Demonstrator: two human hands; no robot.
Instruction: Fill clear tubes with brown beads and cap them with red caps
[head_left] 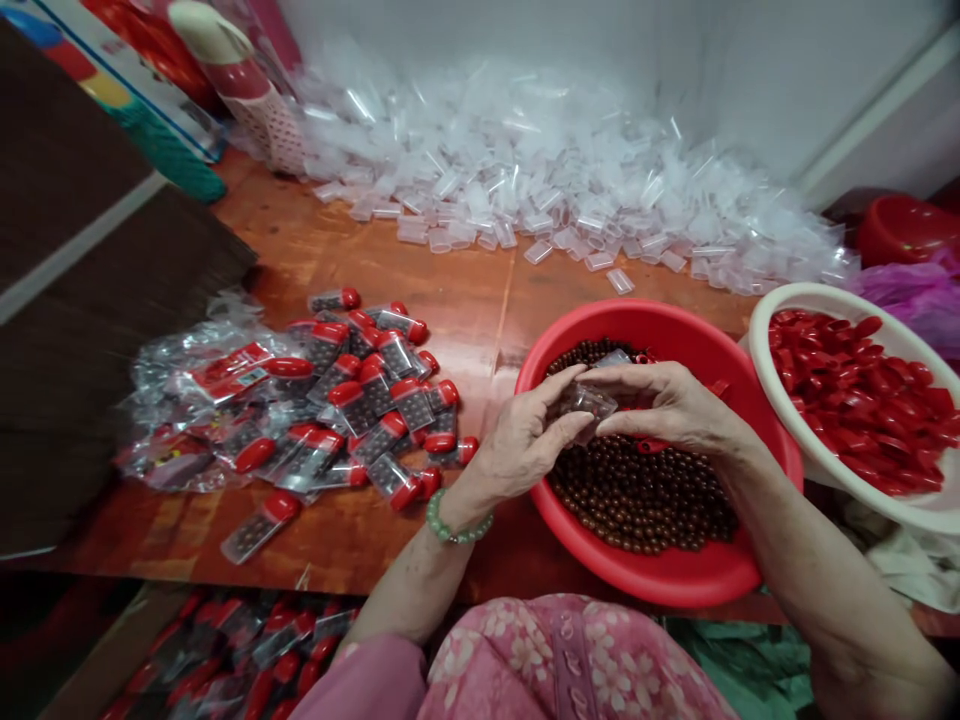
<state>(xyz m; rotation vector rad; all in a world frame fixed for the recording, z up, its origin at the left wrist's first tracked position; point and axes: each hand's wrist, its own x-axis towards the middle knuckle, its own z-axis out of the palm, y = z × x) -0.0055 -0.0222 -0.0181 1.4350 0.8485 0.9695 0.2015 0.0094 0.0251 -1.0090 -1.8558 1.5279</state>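
Observation:
My left hand (525,435) and my right hand (667,405) meet over a red basin (675,575) full of small brown beads (637,495). Both pinch one small clear plastic vial (592,403) between their fingertips. The vial is tilted just above the beads. A green bead bracelet (454,527) circles my left wrist. Left of the basin lies a pile of filled vials with red caps (360,400) on the wooden table (420,270).
A white bowl of red caps (862,390) stands right of the basin. A large heap of empty clear vials (570,190) runs along the back wall. More capped vials (240,650) lie below the table's front edge. A dark board (75,330) is at the left.

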